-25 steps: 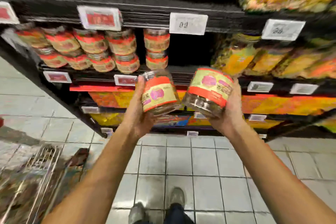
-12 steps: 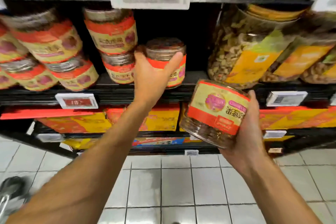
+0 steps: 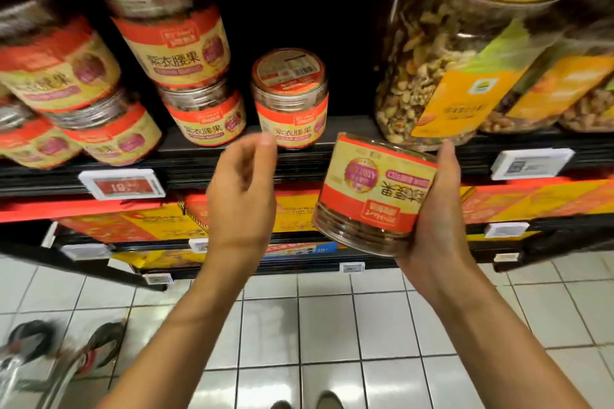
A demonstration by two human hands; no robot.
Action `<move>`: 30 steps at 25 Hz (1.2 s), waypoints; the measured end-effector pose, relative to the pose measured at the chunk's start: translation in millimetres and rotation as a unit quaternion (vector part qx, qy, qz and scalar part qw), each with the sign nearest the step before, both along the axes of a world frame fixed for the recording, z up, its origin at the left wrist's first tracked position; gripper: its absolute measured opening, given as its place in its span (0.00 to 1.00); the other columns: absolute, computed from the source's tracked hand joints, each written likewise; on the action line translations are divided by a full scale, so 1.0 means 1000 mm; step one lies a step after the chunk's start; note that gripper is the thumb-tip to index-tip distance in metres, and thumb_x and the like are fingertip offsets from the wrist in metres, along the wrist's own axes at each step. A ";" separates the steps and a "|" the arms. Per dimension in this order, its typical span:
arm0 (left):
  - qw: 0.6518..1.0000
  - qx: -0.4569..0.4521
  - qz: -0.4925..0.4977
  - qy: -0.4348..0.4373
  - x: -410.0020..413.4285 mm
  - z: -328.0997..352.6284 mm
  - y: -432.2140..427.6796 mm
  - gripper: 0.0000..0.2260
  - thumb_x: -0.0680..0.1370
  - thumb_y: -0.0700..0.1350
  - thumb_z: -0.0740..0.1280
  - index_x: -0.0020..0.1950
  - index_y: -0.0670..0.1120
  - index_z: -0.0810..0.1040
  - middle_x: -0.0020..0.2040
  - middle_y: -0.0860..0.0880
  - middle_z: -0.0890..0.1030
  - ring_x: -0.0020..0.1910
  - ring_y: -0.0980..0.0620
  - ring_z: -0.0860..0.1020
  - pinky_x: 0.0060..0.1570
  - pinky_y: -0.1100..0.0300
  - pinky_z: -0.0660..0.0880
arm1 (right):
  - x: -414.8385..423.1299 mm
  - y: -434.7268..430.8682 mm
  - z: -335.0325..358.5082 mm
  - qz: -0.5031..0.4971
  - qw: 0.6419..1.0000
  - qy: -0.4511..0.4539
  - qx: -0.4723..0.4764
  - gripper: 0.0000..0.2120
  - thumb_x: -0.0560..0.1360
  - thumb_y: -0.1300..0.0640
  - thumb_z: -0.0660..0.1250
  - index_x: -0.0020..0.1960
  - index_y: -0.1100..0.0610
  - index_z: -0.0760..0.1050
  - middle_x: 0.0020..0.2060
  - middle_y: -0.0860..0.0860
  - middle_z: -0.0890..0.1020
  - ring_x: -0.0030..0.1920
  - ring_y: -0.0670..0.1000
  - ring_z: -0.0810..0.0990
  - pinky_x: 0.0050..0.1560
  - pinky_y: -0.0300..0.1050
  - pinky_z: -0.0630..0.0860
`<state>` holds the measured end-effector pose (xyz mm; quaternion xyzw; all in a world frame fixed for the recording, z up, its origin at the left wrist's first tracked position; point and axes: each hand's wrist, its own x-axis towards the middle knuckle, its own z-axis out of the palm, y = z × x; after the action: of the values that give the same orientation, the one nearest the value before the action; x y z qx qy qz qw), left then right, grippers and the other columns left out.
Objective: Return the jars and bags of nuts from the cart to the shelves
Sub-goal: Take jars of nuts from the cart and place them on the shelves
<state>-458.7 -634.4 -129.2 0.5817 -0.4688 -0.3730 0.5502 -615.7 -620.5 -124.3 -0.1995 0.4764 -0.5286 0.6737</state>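
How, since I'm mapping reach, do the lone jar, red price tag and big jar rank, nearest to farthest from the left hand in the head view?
1. Lone jar: on the shelf, just above the left hand.
2. Red price tag: on the shelf edge, to its left.
3. Big jar: on the shelf, far right.

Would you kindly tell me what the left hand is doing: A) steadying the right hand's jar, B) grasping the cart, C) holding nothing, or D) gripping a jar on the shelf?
C: the left hand curls its fingers loosely round nothing in front of the shelf, while the right hand alone grips the tilted jar.
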 end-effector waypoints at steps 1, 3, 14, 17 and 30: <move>0.997 0.025 -0.022 0.070 -0.005 0.007 0.014 0.16 0.75 0.57 0.61 0.51 0.47 0.78 0.46 0.52 0.82 0.49 0.59 0.79 0.51 0.63 0.72 | 0.004 -0.002 0.004 0.008 1.000 0.011 -0.005 0.31 0.75 0.32 0.47 0.38 0.46 0.85 0.40 0.49 0.86 0.43 0.49 0.85 0.42 0.48 0.82; 0.982 0.049 -0.127 0.129 -0.016 0.021 0.029 0.19 0.74 0.62 0.61 0.55 0.49 0.77 0.47 0.53 0.84 0.49 0.60 0.81 0.47 0.69 0.74 | 0.015 -0.006 0.011 0.035 0.998 0.040 -0.038 0.32 0.75 0.32 0.47 0.40 0.48 0.84 0.41 0.50 0.86 0.45 0.49 0.85 0.50 0.49 0.80; 0.966 0.050 -0.215 -0.131 0.033 0.046 0.014 0.30 0.55 0.64 0.72 0.54 0.54 0.76 0.42 0.61 0.83 0.40 0.63 0.81 0.39 0.68 0.76 | -0.002 -0.009 0.016 0.176 0.965 0.173 -0.092 0.35 0.65 0.27 0.53 0.56 0.52 0.77 0.49 0.48 0.85 0.46 0.45 0.84 0.51 0.46 0.76; 0.800 -0.017 -0.312 -0.511 0.039 0.067 0.001 0.35 0.52 0.74 0.64 0.55 0.60 0.71 0.43 0.61 0.79 0.39 0.62 0.77 0.37 0.61 0.76 | -0.003 -0.016 0.025 0.330 0.897 0.267 -0.120 0.35 0.60 0.23 0.59 0.56 0.46 0.77 0.50 0.46 0.84 0.48 0.45 0.84 0.52 0.44 0.78; 0.965 0.092 -0.037 0.242 -0.007 0.018 0.046 0.22 0.67 0.64 0.68 0.49 0.48 0.81 0.47 0.46 0.84 0.47 0.49 0.83 0.46 0.54 0.79 | 0.047 0.014 0.001 0.118 0.983 0.086 -0.113 0.25 0.65 0.38 0.69 0.56 0.51 0.78 0.50 0.52 0.84 0.51 0.49 0.83 0.53 0.47 0.80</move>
<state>-466.1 -588.8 -111.1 0.5048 -0.3062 -0.5643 0.5771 -568.9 -606.6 -123.7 -0.3740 0.4429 -0.4772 0.6605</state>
